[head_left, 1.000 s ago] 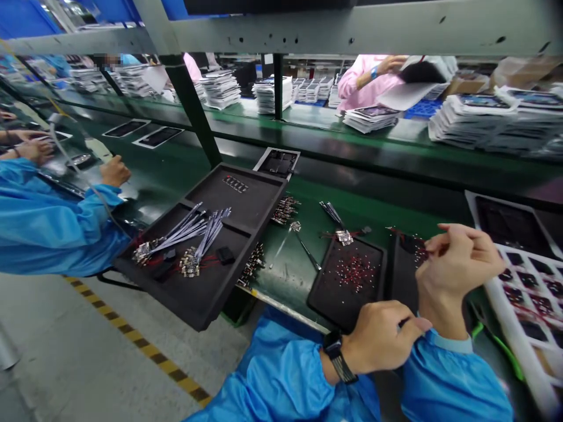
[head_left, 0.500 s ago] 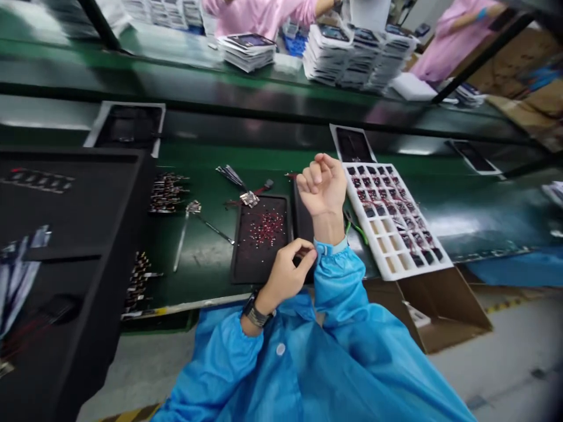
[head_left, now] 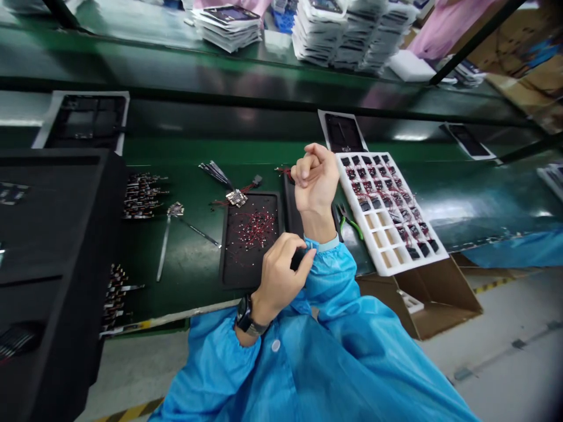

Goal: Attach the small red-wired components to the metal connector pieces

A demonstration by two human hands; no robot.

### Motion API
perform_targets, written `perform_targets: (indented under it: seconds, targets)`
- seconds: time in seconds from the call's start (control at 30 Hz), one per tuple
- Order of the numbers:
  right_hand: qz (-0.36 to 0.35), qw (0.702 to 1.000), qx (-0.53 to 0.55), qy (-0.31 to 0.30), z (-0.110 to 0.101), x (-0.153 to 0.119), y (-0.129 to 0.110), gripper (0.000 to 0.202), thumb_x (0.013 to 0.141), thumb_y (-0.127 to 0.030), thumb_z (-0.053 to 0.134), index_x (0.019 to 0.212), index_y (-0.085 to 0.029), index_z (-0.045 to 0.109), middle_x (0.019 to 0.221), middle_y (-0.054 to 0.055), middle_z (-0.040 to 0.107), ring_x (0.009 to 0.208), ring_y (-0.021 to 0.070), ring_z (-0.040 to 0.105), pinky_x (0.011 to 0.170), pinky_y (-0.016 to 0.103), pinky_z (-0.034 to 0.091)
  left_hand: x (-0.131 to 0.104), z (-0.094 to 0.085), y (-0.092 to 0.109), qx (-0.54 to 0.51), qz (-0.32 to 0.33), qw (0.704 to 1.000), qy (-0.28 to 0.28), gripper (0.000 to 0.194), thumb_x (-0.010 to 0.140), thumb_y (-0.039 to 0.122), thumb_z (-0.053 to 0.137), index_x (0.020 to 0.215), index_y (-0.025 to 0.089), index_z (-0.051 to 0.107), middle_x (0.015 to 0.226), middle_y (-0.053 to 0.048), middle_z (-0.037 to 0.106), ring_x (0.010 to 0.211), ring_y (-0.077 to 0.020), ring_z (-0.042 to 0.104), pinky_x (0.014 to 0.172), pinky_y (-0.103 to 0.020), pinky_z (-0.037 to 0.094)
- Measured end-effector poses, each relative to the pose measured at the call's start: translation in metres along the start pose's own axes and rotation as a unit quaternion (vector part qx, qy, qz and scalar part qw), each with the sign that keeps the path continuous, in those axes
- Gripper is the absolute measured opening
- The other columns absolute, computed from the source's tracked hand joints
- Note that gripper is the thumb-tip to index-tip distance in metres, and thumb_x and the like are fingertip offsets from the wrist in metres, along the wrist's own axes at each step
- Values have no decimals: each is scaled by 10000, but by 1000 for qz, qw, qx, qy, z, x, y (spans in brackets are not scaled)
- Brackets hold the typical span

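My left hand [head_left: 281, 269], with a dark watch on its wrist, has thumb and forefinger pinched at the buckle of a light blue wrist strap [head_left: 328, 244]. That strap goes round my right wrist, at the edge of the blue sleeve. Raised with its palm towards me, my right hand [head_left: 317, 179] has loosely curled fingers and holds nothing. Left of the hands lies a black tray [head_left: 229, 264] of small red-wired parts. Green-handled pliers [head_left: 350, 224] lie to the right, beside a white compartment tray [head_left: 377, 258] with black parts in many cells.
Black bins [head_left: 57, 234] stand at the left. Bundled parts [head_left: 143, 196], a circuit board with cables [head_left: 236, 198] and thin strips lie on the green bench. Framed panels [head_left: 343, 132] rest at the back. Stacks [head_left: 229, 26] fill the shelf; a cardboard box [head_left: 448, 308] sits lower right.
The view has shifted, so the bench objects appear further left and mostly slightly higher. My left thumb and forefinger remain at the strap; my right hand is still raised with curled fingers.
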State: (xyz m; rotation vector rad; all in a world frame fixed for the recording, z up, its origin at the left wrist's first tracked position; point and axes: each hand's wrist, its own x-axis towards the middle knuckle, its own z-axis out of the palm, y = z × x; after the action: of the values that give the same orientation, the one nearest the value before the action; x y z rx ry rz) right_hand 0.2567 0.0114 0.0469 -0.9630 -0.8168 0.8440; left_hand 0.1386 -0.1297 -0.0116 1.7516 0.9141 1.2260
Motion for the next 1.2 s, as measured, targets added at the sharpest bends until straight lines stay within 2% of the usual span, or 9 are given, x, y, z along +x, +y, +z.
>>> perform_targets:
  seconds: [0.33,0.5,0.57,0.67,0.8,0.9,1.03,1.1,1.2]
  targets:
    - [-7,998,-56,6,6,-10,10,371,944,-624,664,858,-268,602,523,-77,397,438,103,365,449,265,297,3,4,-8,61,-94,994,-15,52,959,200,593,910,215,586,844,-12,653,798,-166,639,780,-280,492]
    - [-47,996,-78,19,9,-14,15,340,946,-566,678,805,-261,622,547,-65,417,470,106,397,466,262,324,8,0,-9,86,-134,986,-43,28,933,194,621,921,218,611,850,-6,685,796,-174,658,760,-297,488]
    - [-43,995,-89,-29,-2,-9,16,324,927,-517,717,767,-249,631,547,-59,457,478,101,415,474,255,334,11,-15,-11,83,-126,987,-62,44,953,215,620,985,219,650,914,-18,719,839,-178,681,792,-303,507]
    - [-15,982,-164,-97,-32,6,17,284,893,-432,753,724,-225,654,542,-48,529,463,90,420,460,245,314,18,-59,-19,82,-126,988,-40,84,968,250,625,989,218,700,924,-20,745,838,-173,701,798,-291,535]
    - [-32,968,-246,-31,-80,27,26,179,886,-329,682,757,-206,700,522,-50,546,447,85,403,458,233,282,30,-134,-33,119,-174,972,106,116,937,305,681,922,201,730,880,-19,759,809,-177,713,773,-281,553]
    - [-27,957,-290,-11,-103,36,37,156,864,-298,662,757,-187,690,529,-42,562,473,93,443,502,245,316,34,-172,-39,129,-184,955,192,158,920,339,697,946,185,726,906,-37,770,825,-192,731,788,-299,577]
    - [-23,924,-373,-81,-118,39,40,133,845,-302,687,866,-172,708,614,-23,615,563,130,523,585,278,386,29,-188,-45,151,-199,947,203,209,904,383,696,968,186,719,909,-47,768,840,-208,740,787,-312,588]
    - [-53,899,-423,-98,-121,38,39,121,846,-278,686,913,-181,709,673,-13,624,601,147,518,620,300,408,22,-188,-50,185,-218,944,167,227,893,409,694,969,197,726,902,-45,765,830,-212,730,774,-313,578]
    - [-113,835,-524,-128,-120,39,44,67,837,-241,711,892,-209,694,817,38,654,760,206,551,749,360,459,12,-188,-60,286,-255,917,110,245,885,434,679,974,212,730,870,-42,760,770,-215,700,744,-323,550]
